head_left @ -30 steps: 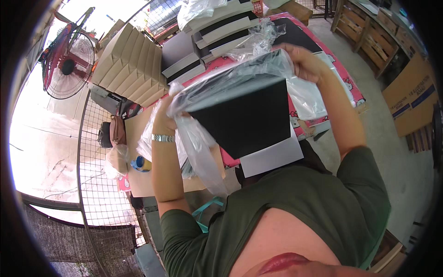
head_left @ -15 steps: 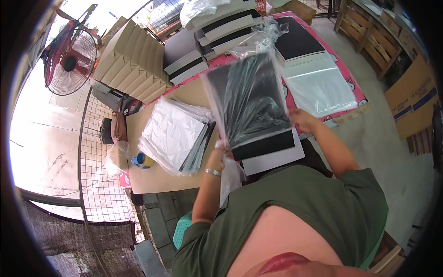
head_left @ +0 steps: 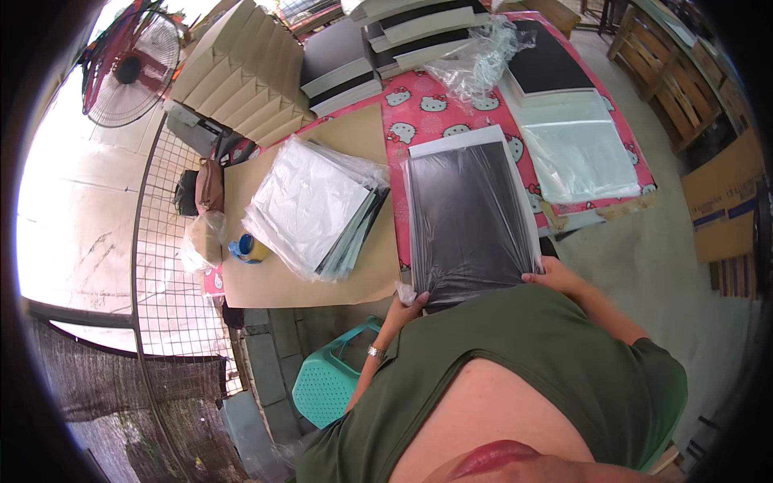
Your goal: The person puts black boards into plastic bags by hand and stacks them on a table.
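A black book in a clear plastic bag [head_left: 471, 217] lies flat on the pink patterned tabletop [head_left: 419, 113], over a white sheet. My left hand [head_left: 411, 304] grips its near left corner. At the near right corner my right hand [head_left: 554, 276] holds the bag's edge. To the left, on brown paper [head_left: 354, 137], sits a stack of bagged books [head_left: 314, 205].
Clear empty bags [head_left: 576, 153] and a black book [head_left: 547, 68] lie at the right of the table, crumpled plastic [head_left: 475, 60] behind. Stacked books [head_left: 403, 32], folded cardboard [head_left: 241, 76] and a fan [head_left: 133, 68] stand further back. A teal stool [head_left: 330, 378] and a tape roll [head_left: 250, 248] are at the left.
The bagged black book, held up in front of me before, has come down flat onto the table. Both hands have slid to its near edge.
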Demonstrator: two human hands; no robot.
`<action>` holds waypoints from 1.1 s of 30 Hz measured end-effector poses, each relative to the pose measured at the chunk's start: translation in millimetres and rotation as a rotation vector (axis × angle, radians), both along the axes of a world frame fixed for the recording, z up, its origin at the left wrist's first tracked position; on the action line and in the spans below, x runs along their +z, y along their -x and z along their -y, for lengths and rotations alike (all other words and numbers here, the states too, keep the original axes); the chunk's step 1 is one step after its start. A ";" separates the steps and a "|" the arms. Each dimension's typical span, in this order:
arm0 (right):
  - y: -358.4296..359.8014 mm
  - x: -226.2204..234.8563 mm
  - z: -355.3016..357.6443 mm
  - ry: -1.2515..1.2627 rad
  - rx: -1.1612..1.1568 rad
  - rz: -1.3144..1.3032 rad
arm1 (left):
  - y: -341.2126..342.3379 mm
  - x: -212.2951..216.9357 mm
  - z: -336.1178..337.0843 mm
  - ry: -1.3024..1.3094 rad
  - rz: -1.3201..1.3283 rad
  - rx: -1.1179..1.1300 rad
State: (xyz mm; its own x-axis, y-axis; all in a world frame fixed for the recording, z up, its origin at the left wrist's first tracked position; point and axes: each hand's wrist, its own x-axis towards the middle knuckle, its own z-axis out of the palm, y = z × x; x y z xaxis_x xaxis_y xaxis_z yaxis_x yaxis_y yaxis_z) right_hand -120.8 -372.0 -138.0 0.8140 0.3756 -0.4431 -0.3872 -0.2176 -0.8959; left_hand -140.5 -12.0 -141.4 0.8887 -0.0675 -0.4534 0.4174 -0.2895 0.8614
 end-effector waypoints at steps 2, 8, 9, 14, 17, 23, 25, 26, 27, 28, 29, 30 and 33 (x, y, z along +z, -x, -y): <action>-16.0 6.6 -2.1 -0.082 0.077 0.025 | -2.0 42.1 -0.7 -0.021 0.003 0.011; -124.5 32.8 -104.1 -0.119 0.152 0.325 | -33.1 69.8 -60.4 0.209 0.208 0.482; -145.9 52.5 -134.8 -0.082 0.153 0.327 | -41.9 69.3 -68.1 0.239 0.230 0.665; -258.5 24.4 -268.5 -0.239 0.149 0.248 | -88.5 35.6 -146.8 0.287 0.305 1.018; -272.1 11.2 -308.5 -0.234 0.080 0.128 | -98.7 12.8 -177.4 0.231 0.261 1.115; -261.8 -22.1 -306.3 0.210 0.017 0.632 | -88.5 -2.0 -142.8 -0.763 0.408 1.290; -236.5 -1.9 -287.4 0.238 0.094 0.930 | -89.5 17.0 -104.0 -0.472 0.557 1.045; -224.5 18.3 -279.3 0.051 0.198 0.917 | -91.7 29.3 -83.3 -0.109 0.658 0.872; -210.4 33.5 -264.0 -0.103 0.312 0.782 | -96.7 54.2 -53.3 0.144 0.572 0.713; -192.0 49.2 -249.7 -0.261 0.428 0.639 | -99.2 79.4 -26.7 0.385 0.481 0.556; -179.0 64.2 -237.3 -0.421 0.540 0.492 | -102.6 90.5 -10.0 0.566 0.497 0.454; -176.7 73.8 -223.3 -0.421 0.497 0.489 | -106.3 98.8 1.3 0.742 0.502 0.343; -193.6 91.3 -176.1 -0.421 0.340 0.501 | -119.8 121.6 17.1 0.813 0.471 0.230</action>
State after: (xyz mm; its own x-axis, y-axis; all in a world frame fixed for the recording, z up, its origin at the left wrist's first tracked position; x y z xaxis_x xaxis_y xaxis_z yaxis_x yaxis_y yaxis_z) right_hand 72.9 -195.9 -46.7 0.6891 0.6995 0.1893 0.1183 0.1491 -0.9817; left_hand -20.6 -29.2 -19.8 0.9981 -0.0056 0.0611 -0.0495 0.5149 0.8558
